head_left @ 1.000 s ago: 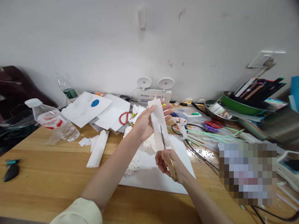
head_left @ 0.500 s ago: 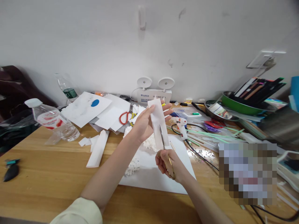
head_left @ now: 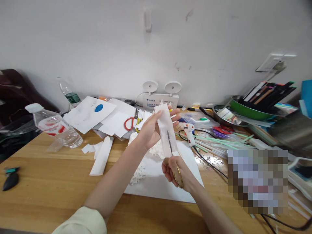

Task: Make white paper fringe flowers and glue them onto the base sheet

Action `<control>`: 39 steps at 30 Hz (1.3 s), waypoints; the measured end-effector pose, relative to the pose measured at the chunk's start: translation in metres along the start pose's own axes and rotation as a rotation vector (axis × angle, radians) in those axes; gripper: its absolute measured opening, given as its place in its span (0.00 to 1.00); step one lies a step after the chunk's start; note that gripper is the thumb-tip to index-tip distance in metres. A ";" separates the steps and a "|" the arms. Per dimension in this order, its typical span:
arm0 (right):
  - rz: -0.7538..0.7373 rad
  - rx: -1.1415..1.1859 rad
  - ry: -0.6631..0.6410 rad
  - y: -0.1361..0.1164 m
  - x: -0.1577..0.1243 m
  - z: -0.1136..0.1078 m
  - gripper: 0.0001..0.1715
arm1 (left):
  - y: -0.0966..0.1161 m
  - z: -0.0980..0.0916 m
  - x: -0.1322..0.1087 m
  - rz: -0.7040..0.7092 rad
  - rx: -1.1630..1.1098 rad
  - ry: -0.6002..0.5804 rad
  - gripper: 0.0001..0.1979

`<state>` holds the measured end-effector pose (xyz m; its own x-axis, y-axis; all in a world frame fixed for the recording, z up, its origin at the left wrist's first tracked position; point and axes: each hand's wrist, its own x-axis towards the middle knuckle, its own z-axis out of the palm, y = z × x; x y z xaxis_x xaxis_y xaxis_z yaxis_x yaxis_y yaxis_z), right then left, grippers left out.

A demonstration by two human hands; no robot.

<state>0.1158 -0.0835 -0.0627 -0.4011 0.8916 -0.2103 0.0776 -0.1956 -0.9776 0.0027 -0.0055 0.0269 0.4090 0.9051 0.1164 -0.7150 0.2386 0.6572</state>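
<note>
My left hand holds a folded white paper strip upright above the table, thumb on its front and fingers behind it. My right hand grips gold-handled scissors. Their blades point up and lie against the lower part of the strip. Under both hands lies a white sheet with a pile of small white paper cuttings on it.
On the wooden table lie a plastic bottle, loose papers, red-handled pliers, a folded strip, a glue gun, green straws and bowls at the right. A black tool sits at the left edge.
The scissors' blades shifted slightly along the strip's lower part and back. My left hand and the strip have hardly moved.
</note>
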 end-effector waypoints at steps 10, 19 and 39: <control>-0.108 -0.084 0.039 0.000 -0.001 -0.006 0.37 | -0.006 0.005 -0.003 -0.046 0.013 -0.027 0.14; -0.107 -0.200 0.060 -0.014 -0.003 -0.010 0.27 | -0.010 0.010 -0.007 -0.072 0.077 -0.037 0.13; -0.122 -0.125 0.099 -0.019 -0.004 -0.010 0.25 | -0.021 0.014 -0.012 -0.086 0.110 -0.050 0.14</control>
<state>0.1249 -0.0793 -0.0438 -0.3237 0.9424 -0.0845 0.1490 -0.0374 -0.9881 0.0207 -0.0257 0.0224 0.4952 0.8640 0.0913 -0.6110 0.2717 0.7435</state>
